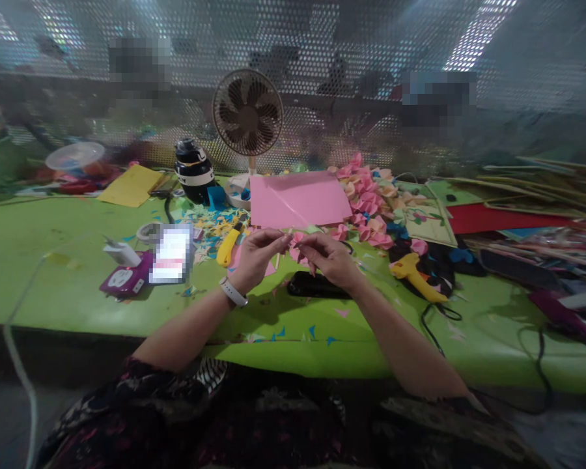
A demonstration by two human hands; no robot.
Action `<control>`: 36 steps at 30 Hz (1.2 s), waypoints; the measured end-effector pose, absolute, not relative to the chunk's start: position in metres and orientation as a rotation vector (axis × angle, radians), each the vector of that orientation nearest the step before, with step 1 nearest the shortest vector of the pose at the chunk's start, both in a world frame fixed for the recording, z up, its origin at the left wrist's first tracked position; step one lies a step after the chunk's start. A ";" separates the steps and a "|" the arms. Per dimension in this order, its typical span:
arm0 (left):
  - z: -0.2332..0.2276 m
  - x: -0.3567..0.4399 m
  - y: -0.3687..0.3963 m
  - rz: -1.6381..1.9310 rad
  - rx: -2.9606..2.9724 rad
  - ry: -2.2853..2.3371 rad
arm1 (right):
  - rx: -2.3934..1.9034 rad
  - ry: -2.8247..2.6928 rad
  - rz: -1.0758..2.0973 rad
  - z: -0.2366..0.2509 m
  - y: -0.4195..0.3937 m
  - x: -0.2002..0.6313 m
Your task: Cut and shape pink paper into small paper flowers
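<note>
Between my fingertips is a small pink paper flower point(297, 238), gripped from both sides above the green table. My left hand point(264, 251), with a white band at the wrist, pinches its left edge. From the right, my right hand point(325, 255) pinches the other edge. Just below my right hand lies a black oblong case point(312, 284). Behind my hands a large pink paper sheet point(297, 202) leans over the clutter. A yellow cutter point(228, 246) lies left of my left hand. To the right, a yellow glue gun point(415, 277) rests with its cord trailing.
Many folded pink and peach paper flowers point(368, 195) are heaped at the back right. A small fan point(249, 114) and a black bottle point(194, 172) stand behind. Left are a lit phone point(170, 254) and a purple power strip point(122, 280). Paper scraps point(209, 241) litter the green table point(58, 260).
</note>
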State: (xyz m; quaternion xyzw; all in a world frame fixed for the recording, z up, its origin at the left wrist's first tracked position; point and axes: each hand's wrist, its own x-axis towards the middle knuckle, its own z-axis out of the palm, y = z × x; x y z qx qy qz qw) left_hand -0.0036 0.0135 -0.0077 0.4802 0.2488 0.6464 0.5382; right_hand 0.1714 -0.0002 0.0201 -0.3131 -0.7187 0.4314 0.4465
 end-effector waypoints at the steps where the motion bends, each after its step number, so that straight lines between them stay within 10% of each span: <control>1: -0.008 -0.004 0.014 1.542 1.126 0.595 | -0.775 -1.782 1.066 0.020 0.000 0.172; 21: 0.002 -0.014 0.025 1.547 0.924 0.740 | -0.924 -1.843 0.819 0.018 0.007 0.180; 36: -0.047 -0.028 0.059 1.103 1.918 1.196 | -0.968 -1.774 0.724 0.023 0.016 0.191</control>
